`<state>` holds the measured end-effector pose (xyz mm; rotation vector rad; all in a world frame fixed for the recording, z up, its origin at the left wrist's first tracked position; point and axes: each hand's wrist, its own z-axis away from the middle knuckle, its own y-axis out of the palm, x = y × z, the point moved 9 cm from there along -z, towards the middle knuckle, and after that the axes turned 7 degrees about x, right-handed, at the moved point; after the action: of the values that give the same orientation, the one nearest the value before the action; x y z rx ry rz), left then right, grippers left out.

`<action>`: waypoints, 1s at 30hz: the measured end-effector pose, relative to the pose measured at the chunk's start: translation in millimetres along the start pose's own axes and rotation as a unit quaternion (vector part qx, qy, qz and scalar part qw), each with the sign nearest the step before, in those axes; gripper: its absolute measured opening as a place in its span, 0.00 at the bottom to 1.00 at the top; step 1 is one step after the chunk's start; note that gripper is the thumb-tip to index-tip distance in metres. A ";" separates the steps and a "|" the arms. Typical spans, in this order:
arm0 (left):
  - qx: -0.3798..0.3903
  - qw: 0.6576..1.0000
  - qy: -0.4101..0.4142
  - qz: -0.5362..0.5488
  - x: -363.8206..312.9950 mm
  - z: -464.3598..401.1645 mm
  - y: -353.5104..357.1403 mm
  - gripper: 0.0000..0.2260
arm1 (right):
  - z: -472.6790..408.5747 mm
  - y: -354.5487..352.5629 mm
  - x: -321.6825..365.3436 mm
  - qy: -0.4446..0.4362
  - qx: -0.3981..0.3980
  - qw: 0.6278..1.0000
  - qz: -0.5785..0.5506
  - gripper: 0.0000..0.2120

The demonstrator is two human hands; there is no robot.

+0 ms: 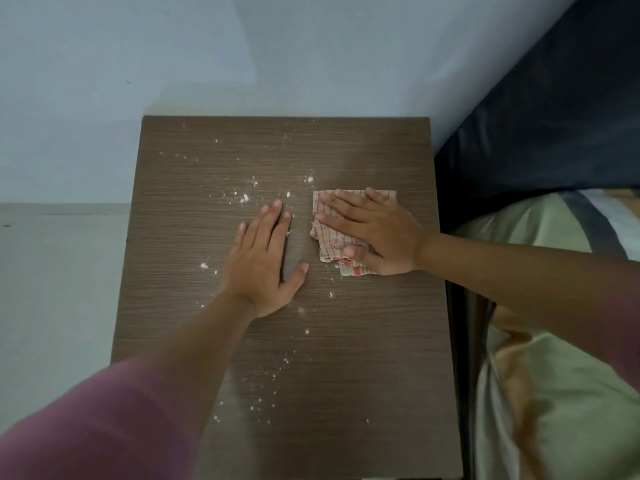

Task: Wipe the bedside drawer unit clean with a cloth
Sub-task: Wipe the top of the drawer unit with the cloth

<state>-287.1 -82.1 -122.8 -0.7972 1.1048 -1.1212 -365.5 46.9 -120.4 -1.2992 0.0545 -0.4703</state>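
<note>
Wiping under way on the drawer unit point(311, 341), wood-grain top seen from above, wall behind, bed point(554, 341) to the right.

Right hand point(374, 233) flat on the cloth point(332, 233), fingers spread and straight, pressing rather than grasping; grip released. Cloth folded, checked red and white, lying on the right part of the top, near its right edge. Left hand point(265, 261) just beside it, palm down on bare wood, fingers straight, grip released too, probably bracing.

White crumbs point(244, 197) scattered over the left and middle of the top, more towards the near edge; area right of the cloth looks cleaner.

To do well: keep the palm flat and the pressure even, sweep leftward in overlapping passes, gather crumbs into one heap instead of flicking them onto the floor. Lift the left hand clear first, since specks lie just beside and likely under it. Refold to a fresh face once loaded.
</note>
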 end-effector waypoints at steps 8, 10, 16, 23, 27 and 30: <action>-0.007 1.000 -0.005 -0.029 0.9 -2.6 3.3 0.33 | 35.6 21.9 45.0 0.034 -0.008 0.999 0.006 0.28; 0.020 1.000 -0.003 -0.007 -1.2 -3.4 2.5 0.33 | 45.3 26.4 54.7 0.051 -0.011 0.999 0.003 0.28; 0.005 0.998 0.024 0.050 -15.2 85.2 15.4 0.35 | 69.6 42.4 88.2 0.079 -0.008 0.997 -0.015 0.28; 0.012 0.999 0.034 0.031 -29.4 207.1 61.8 0.40 | 99.2 62.0 132.1 0.097 -0.007 0.995 -0.023 0.28; -0.002 1.000 -0.011 0.021 -14.2 223.9 68.0 0.38 | 109.6 69.8 148.4 0.107 -0.010 0.994 -0.008 0.28; -0.009 1.000 -0.011 0.003 -13.5 222.9 68.8 0.37 | 114.6 72.7 157.4 0.114 -0.020 0.993 -0.007 0.28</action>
<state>-54.9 -57.1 -117.8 -0.8191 1.1004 -1.0970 -166.9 107.8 -121.3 -1.2805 0.2472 -0.6301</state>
